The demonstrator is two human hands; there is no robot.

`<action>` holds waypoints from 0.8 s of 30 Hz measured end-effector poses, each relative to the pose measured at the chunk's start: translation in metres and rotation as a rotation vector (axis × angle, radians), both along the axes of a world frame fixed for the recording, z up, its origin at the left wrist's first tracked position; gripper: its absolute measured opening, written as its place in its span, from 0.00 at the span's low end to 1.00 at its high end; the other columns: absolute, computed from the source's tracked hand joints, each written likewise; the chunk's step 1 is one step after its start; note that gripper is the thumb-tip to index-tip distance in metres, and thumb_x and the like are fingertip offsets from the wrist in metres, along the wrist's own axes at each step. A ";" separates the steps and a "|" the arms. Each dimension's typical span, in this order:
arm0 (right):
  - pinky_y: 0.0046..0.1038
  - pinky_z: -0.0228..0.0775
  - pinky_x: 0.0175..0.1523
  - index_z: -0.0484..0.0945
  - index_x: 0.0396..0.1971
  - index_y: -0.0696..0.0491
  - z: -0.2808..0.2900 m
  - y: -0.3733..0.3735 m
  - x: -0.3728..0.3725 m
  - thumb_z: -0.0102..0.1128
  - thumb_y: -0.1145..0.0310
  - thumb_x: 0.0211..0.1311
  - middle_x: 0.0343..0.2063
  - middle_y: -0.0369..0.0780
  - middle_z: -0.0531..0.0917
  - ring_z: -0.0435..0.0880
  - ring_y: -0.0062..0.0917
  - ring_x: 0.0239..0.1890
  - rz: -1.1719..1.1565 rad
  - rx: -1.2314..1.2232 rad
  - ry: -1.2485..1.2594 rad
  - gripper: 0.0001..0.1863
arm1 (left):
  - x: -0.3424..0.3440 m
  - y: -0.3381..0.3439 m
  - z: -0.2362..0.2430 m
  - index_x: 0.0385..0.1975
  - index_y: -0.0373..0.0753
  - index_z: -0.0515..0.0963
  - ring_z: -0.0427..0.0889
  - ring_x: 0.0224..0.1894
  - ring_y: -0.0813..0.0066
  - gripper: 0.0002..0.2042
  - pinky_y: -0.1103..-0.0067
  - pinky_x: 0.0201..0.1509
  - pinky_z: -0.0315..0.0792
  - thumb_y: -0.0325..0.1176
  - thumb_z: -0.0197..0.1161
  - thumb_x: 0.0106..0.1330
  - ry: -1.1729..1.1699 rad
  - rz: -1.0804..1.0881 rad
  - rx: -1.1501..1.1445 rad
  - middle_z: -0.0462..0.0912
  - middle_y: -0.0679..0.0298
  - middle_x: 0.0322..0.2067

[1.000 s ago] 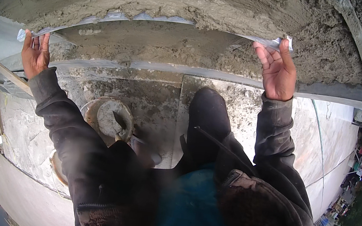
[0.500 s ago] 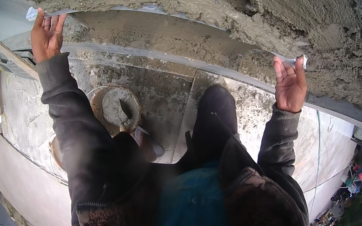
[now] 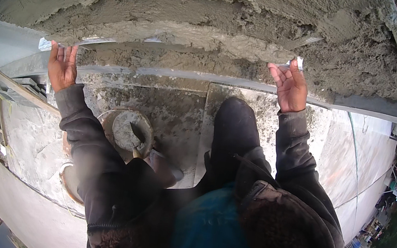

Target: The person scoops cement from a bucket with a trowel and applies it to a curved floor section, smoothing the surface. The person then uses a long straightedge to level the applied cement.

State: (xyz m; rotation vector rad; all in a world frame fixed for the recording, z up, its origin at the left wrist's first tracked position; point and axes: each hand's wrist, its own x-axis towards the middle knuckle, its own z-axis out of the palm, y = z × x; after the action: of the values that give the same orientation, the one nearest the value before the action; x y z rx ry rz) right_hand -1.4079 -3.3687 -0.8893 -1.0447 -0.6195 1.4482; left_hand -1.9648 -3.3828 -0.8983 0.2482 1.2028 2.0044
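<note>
A long, pale metal straightedge (image 3: 104, 40) runs across the wet grey mortar on the wall (image 3: 174, 6), and a thick ridge of mortar covers most of its length. Its left end is pinched between the thumb and fingers of my left hand (image 3: 63, 68), palm turned up. My right hand (image 3: 292, 89) grips the other end the same way, the thumb against a whitish tip. Mortar hides the middle of the bar. Both sleeves are dark and dusty.
Below stands a bucket (image 3: 149, 132) of grey mortar with a trowel (image 3: 137, 131) in it. Another bucket (image 3: 66, 181) is partly behind my left arm. A ledge (image 3: 175, 73) runs under the mortar. A wooden strip (image 3: 13, 85) slants at left; a thin cord (image 3: 356, 146) hangs right.
The straightedge has moved nearer the ledge, with the mortar ridge still along it. My hands appear closer together, the right one shifted leftward. A smooth streak shows in the mortar above my right hand.
</note>
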 end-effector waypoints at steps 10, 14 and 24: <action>0.32 0.80 0.49 0.66 0.40 0.60 0.057 0.000 0.006 0.58 0.62 0.67 0.35 0.51 0.79 0.83 0.44 0.44 -0.078 0.123 -0.113 0.16 | 0.003 0.010 0.032 0.69 0.34 0.45 0.42 0.73 0.55 0.37 0.59 0.68 0.66 0.32 0.62 0.66 -0.060 -0.117 0.025 0.39 0.51 0.71; 0.33 0.80 0.49 0.67 0.42 0.59 -0.032 0.000 -0.002 0.58 0.63 0.67 0.37 0.52 0.80 0.84 0.42 0.43 -0.028 -0.071 -0.039 0.16 | 0.006 -0.001 -0.055 0.68 0.34 0.49 0.50 0.70 0.52 0.32 0.59 0.62 0.72 0.34 0.58 0.69 -0.035 -0.100 -0.152 0.41 0.45 0.69; 0.34 0.81 0.50 0.61 0.43 0.63 -0.122 -0.005 0.012 0.59 0.61 0.66 0.40 0.52 0.75 0.82 0.43 0.45 -0.051 -0.252 0.006 0.22 | 0.007 -0.002 -0.140 0.56 0.33 0.66 0.74 0.41 0.65 0.23 0.61 0.46 0.83 0.32 0.64 0.64 -0.045 -0.038 -0.257 0.64 0.52 0.52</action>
State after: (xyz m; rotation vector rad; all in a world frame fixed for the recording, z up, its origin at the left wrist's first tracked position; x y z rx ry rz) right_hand -1.3957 -3.3733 -1.0109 -1.2427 -0.4093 1.5101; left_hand -1.9573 -3.3852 -1.0384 0.0971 1.3999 1.7906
